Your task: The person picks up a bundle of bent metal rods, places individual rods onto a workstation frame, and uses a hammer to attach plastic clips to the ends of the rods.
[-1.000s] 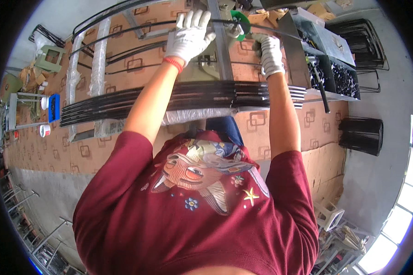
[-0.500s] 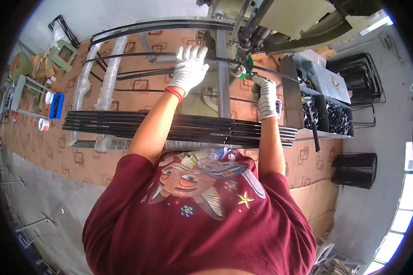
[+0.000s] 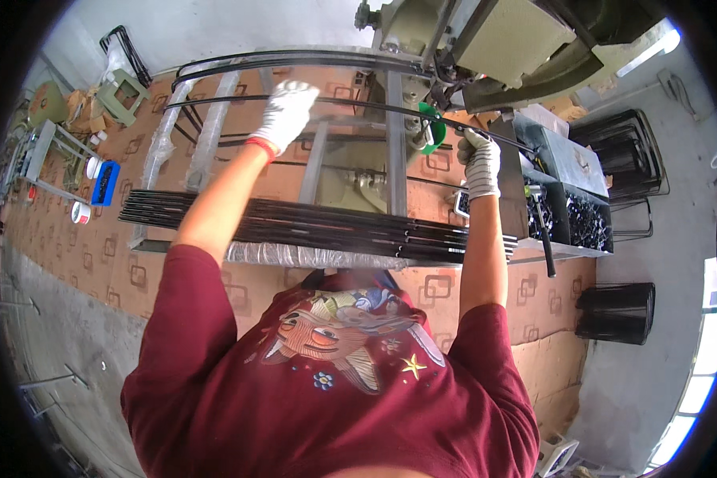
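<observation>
A long thin black tube (image 3: 358, 102) runs across the frame in front of me, under the heavy press-like machine (image 3: 506, 44). My left hand (image 3: 289, 111), in a white glove and slightly blurred, is closed around the tube left of its middle. Towards its right end my right hand (image 3: 481, 163), also gloved, grips the same tube with thumb and fingers. Nearer to me lies a bundle of black tubes (image 3: 311, 227), below both wrists. A green round part (image 3: 433, 129) sits just left of my right hand. Farther back, more black tubes (image 3: 303, 57) rest on the frame.
Grey metal bars (image 3: 396, 143) and plastic-wrapped rails (image 3: 161, 143) form the rack. At right stand metal bins (image 3: 585, 211) of small black parts, with a hammer (image 3: 543, 235) lying over their edge. Bent black frames (image 3: 625, 147) lean on the wall. A blue crate (image 3: 105, 183) stands left.
My left hand has moved left and its stretched fingers have curled in. My right hand has shifted slightly right, away from the green part, onto the tube. The view has shifted a little.
</observation>
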Demonstrator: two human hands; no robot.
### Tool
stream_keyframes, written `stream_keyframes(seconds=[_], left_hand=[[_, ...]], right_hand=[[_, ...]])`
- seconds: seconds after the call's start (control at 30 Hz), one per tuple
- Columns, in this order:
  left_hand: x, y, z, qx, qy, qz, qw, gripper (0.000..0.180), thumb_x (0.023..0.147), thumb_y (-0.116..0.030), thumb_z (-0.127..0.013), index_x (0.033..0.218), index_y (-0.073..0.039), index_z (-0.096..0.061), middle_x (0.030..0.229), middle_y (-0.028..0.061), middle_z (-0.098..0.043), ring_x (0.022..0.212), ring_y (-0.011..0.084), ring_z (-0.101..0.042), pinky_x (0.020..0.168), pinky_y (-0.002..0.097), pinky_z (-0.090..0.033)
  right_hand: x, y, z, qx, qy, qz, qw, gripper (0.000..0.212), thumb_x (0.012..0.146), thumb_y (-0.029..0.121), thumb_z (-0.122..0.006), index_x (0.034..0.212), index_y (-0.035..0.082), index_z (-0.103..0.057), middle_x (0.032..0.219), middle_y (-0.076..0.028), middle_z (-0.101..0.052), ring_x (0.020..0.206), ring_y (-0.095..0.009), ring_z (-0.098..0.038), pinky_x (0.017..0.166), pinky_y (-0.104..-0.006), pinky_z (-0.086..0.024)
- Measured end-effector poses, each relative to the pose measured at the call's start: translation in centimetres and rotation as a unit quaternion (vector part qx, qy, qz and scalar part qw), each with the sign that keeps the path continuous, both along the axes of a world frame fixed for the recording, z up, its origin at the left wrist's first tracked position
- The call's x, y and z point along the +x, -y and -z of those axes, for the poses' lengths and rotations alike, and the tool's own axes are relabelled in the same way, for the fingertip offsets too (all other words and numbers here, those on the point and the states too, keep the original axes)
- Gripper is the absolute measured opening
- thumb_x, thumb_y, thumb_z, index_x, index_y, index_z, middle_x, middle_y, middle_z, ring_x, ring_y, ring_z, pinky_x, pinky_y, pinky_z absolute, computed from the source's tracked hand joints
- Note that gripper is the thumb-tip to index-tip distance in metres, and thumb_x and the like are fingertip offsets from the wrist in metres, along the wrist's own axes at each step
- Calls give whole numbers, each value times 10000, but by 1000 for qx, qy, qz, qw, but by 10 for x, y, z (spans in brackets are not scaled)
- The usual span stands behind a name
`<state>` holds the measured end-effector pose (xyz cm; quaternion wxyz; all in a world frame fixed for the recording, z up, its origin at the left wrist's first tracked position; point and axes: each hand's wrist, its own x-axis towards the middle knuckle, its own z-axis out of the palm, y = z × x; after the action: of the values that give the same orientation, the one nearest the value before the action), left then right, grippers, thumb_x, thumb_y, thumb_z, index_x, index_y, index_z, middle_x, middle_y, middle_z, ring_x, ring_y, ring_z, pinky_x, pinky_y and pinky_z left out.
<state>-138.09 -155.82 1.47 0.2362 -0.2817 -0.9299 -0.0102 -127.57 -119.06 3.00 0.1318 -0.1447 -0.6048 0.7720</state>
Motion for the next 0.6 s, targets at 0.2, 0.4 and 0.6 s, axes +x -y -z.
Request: stream_keyframes(seconds=[0.2,0.4,0.6], left_hand=[[-36,64,-2,-3,-3,-75,997,45,753,-103,-594,798,-92,-596,878,146,-534,793,284,-581,657,416,-472],[-86,33,-7,94,106,-104,985,265,880,-126,-417,1105,-64,-543,1177,222,-475,987,379,-561,795,455,-477],[-63,59,-6,87,188,-74,976,304,892,-206,-464,1178,-104,-465,1168,172,-494,1092,364,-511,906,455,-423]], right_hand=[[-67,-17,42,-91,38,-22,995,162,821,131,-635,717,14,-594,596,-77,-568,426,-155,-477,392,-292,-372],[-175,-67,117,-33,-117,1,993,240,909,227,-476,1072,65,-546,980,-105,-597,829,-212,-571,707,-373,-491],[-154,-57,113,10,-137,-150,979,299,935,238,-444,1158,56,-528,1054,-86,-599,980,-203,-551,906,-361,-435]])
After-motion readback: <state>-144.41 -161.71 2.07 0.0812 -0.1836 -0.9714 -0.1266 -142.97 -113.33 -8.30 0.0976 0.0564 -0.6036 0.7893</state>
